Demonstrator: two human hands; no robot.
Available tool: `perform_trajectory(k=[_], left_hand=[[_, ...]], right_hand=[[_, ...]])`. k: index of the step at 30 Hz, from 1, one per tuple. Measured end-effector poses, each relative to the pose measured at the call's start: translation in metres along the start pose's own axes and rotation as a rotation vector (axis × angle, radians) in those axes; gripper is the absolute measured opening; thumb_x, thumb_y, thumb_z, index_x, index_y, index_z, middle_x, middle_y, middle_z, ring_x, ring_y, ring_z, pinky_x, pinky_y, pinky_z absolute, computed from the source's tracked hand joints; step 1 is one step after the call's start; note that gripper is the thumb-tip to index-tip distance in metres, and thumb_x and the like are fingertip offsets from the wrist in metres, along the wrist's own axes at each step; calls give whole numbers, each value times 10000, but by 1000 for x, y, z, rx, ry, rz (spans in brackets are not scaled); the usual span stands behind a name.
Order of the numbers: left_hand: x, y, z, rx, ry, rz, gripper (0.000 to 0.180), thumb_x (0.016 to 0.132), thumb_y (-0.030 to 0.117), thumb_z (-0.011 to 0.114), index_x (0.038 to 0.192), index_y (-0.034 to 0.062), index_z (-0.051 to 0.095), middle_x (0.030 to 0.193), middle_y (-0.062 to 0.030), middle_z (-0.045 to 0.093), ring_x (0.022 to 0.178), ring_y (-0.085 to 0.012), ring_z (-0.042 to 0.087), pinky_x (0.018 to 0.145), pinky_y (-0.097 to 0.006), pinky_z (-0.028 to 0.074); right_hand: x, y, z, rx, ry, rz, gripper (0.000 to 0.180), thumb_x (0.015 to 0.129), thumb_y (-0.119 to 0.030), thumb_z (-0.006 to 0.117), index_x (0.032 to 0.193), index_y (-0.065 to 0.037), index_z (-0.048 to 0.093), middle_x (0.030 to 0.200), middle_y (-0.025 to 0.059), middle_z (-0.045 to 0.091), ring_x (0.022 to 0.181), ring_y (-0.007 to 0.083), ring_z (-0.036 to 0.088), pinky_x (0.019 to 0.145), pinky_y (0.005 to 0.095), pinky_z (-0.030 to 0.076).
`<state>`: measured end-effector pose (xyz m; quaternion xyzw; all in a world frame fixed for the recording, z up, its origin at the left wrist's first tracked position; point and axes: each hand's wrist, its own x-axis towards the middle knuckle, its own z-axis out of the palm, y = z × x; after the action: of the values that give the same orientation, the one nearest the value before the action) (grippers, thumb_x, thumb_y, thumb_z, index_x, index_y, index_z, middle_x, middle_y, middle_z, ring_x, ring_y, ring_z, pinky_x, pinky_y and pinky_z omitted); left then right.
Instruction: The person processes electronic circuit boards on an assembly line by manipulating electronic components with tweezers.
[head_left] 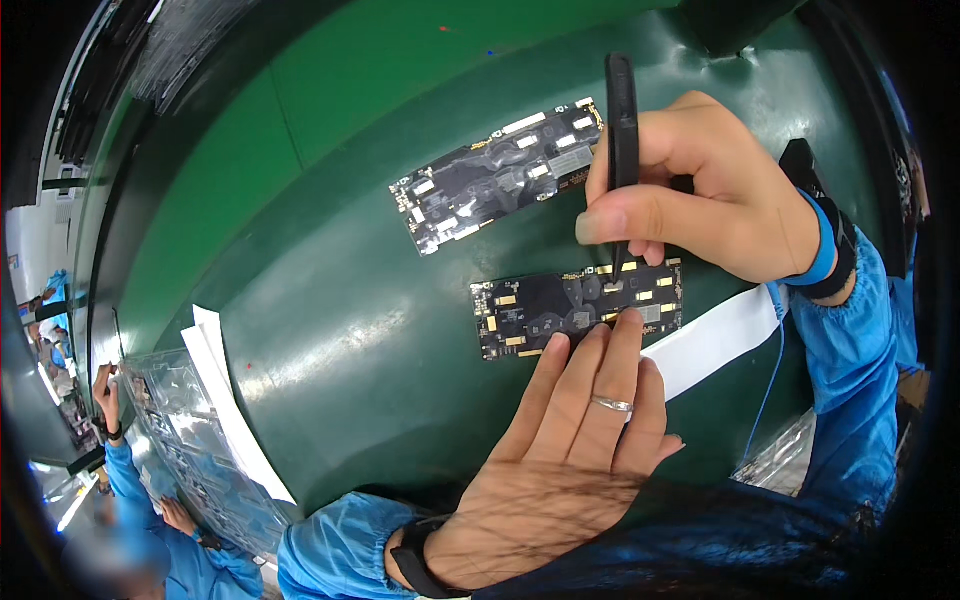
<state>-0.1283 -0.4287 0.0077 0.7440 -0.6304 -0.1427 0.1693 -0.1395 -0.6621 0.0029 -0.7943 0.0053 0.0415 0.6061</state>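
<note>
A black circuit board with gold connectors lies flat on the green work surface. My left hand, wearing a ring, is stretched out with its fingertips resting on this board's near edge. Between thumb and fingers my right hand grips a black tweezers-like tool, held nearly upright. Its tip meets the board near a gold connector on the right half. Just beyond lies a second black circuit board with white-looking connectors and clear film patches, tilted on the mat, its right end partly behind my right hand.
A white paper strip runs from the near board toward my right sleeve. A blue cord hangs from my right wrist. At left are a folded white sheet and a clear plastic tray of parts. Another person in blue works beside it.
</note>
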Motion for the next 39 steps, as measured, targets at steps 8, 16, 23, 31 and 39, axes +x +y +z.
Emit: perform_trajectory(k=[8, 16, 23, 31, 39], left_hand=[[-3, 6, 4, 62, 99, -22, 562, 965, 449, 567, 1293, 4, 467, 1386, -226, 535, 1294, -334, 502, 1136, -451, 398], [-4, -12, 91, 605, 567, -29, 741, 1029, 628, 148, 1592, 149, 199, 1650, -114, 214, 1479, -274, 333, 1232, -386, 301], [-1, -5, 40, 345, 385, 65, 546, 967, 485, 544, 1247, 17, 523, 1392, -208, 544, 1257, -314, 521, 1122, -430, 418], [0, -1, 39, 366, 354, 25, 544, 966, 491, 541, 1239, 21, 529, 1396, -206, 543, 1236, -303, 532, 1114, -418, 423], [2, 1, 34, 385, 326, -20, 543, 964, 497, 537, 1231, 24, 535, 1401, -205, 543, 1215, -292, 543, 1106, -406, 427]], right_hand=[[6, 2, -4, -114, -89, -46, 132, 921, -93, 685, 838, 10, 669, 638, 27, 642, 510, 78, 584, 466, 220, 426], [14, 3, -5, -246, -125, -160, 168, 922, -138, 710, 824, -6, 672, 579, 7, 598, 451, 66, 502, 429, 242, 334], [17, 2, -4, -202, -144, -160, 190, 916, -160, 729, 816, -9, 672, 554, 2, 551, 437, 67, 433, 426, 263, 289], [14, 3, -2, -215, -114, -173, 187, 906, -154, 744, 816, -7, 670, 548, 2, 541, 436, 68, 431, 424, 262, 287], [15, 7, 1, -210, -84, -219, 184, 898, -138, 751, 803, -2, 673, 532, 9, 527, 418, 76, 431, 415, 260, 287]])
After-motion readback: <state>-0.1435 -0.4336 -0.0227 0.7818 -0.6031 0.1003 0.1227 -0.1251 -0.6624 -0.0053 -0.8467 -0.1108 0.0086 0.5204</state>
